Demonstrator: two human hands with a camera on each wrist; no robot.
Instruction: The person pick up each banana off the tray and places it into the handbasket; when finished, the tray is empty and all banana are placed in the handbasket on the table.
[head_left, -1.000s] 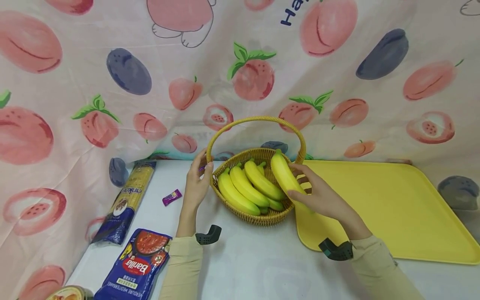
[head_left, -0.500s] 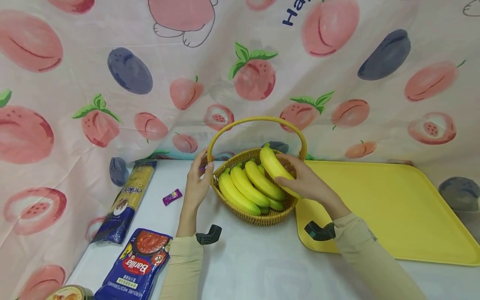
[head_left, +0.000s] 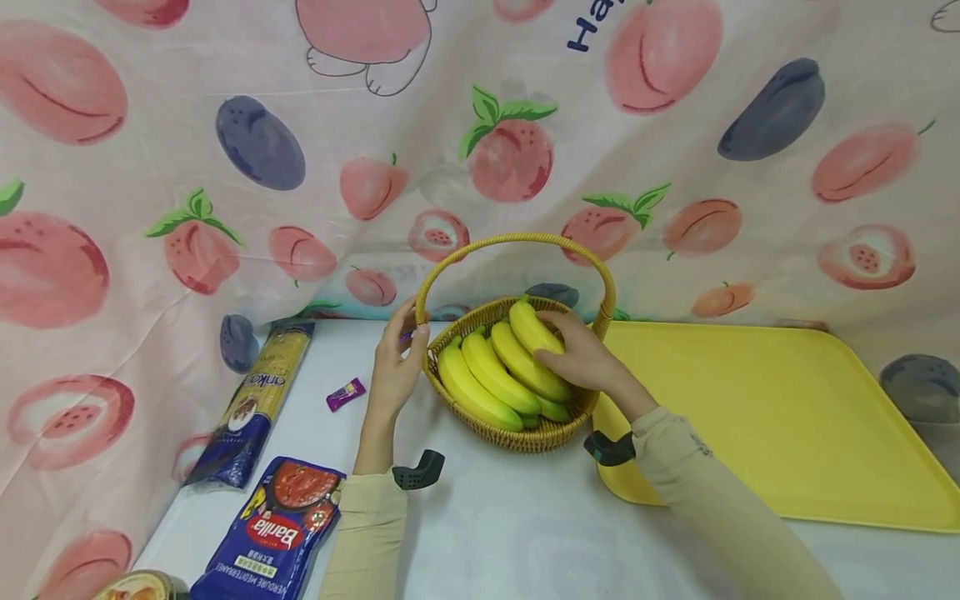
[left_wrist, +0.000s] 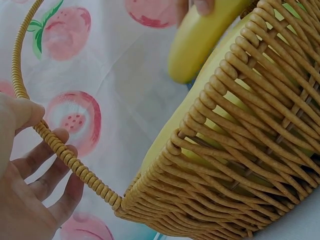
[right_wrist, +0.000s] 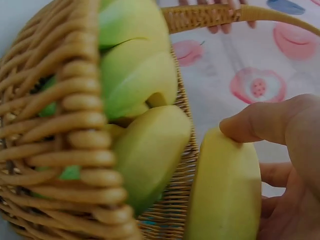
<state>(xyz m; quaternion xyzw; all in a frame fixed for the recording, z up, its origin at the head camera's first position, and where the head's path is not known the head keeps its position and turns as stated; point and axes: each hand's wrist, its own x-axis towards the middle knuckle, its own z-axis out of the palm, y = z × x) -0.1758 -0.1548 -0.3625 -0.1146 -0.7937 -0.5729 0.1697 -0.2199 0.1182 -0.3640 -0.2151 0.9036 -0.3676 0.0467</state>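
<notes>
A wicker basket point(head_left: 517, 439) with a tall hoop handle point(head_left: 517, 239) stands on the white table, filled with several yellow bananas point(head_left: 480, 392) whose lower tips are greenish. My left hand point(head_left: 395, 367) holds the left foot of the handle, thumb on one side and fingers on the other, as the left wrist view shows. Inside the hoop, my right hand point(head_left: 581, 354) grips one more banana point(right_wrist: 225, 195) between thumb and fingers, over the basket's right side. Its lower part is covered by my hand in the head view.
A yellow tray point(head_left: 765, 417) lies at the right, its left edge beside the basket. At the left are a spaghetti pack point(head_left: 251, 404), a blue Barilla pouch point(head_left: 266, 529), a small purple packet point(head_left: 345, 395) and a jar point(head_left: 138, 586). A fruit-print cloth point(head_left: 630, 167) hangs behind.
My right hand has carried its banana leftward from the basket's right rim, lower and in against the other bananas. My left hand has kept its place on the handle.
</notes>
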